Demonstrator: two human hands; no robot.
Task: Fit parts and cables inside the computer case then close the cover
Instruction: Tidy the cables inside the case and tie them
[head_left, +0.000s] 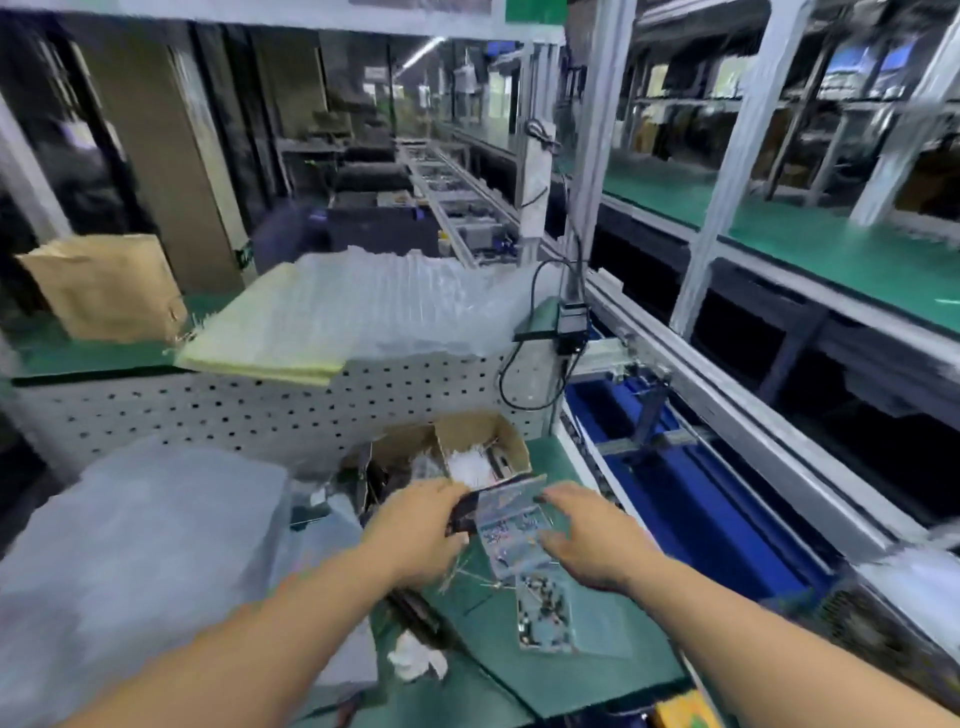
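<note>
I am gripping a bagged part between my left hand and right hand, fingers curled on it, seemingly to unwrap it.

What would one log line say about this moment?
left hand: grips dark part | right hand: holds clear bag | over green bench | cardboard box behind

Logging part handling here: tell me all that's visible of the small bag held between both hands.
The bag is a small, shiny, see-through pouch, plastic by its look, with blurred blue and red marks. It is held tilted above the green mat, just in front of the open cardboard box. The left hand grips its dark left end; the right hand holds its right edge. Motion blur hides the contents.
</note>
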